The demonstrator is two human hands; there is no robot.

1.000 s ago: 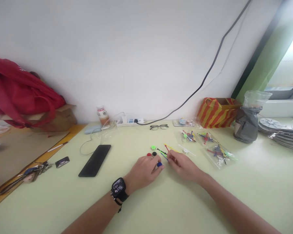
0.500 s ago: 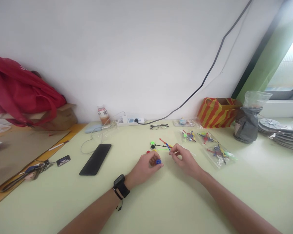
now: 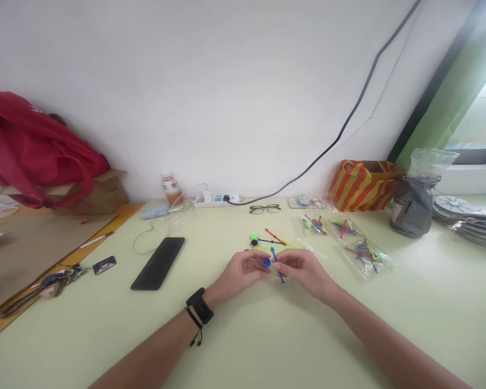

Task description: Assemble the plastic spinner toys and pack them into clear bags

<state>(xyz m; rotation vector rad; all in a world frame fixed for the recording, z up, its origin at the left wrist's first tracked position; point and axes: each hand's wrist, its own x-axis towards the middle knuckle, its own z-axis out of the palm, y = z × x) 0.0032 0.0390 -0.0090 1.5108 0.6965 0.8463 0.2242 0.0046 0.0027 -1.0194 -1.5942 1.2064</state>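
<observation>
My left hand (image 3: 245, 271) pinches a small round blue plastic piece (image 3: 266, 263) at its fingertips. Between the thumb and fingers of my right hand (image 3: 302, 268) is a thin blue plastic arrow (image 3: 281, 274), its pointed end up and tilted a little left. The arrow and the round piece are close together; whether they touch I cannot tell. Just beyond my hands lie a green round piece (image 3: 254, 236), a black round piece (image 3: 254, 243), a black arrow (image 3: 272, 242), a red arrow (image 3: 272, 234) and a white arrow (image 3: 314, 248). Red and yellow pieces are partly hidden behind my left hand.
To the right lie clear bags of coloured parts (image 3: 366, 258). A black phone (image 3: 157, 263) and keys (image 3: 59, 281) are at the left. Along the wall stand a bottle (image 3: 171, 189), a power strip (image 3: 216, 200), glasses (image 3: 264, 208), a striped bag (image 3: 360, 186) and a grey bag (image 3: 413, 208).
My right hand has lifted the blue arrow away from the other arrows and moved it left and nearer, beside the round blue piece. My left hand has turned slightly.
</observation>
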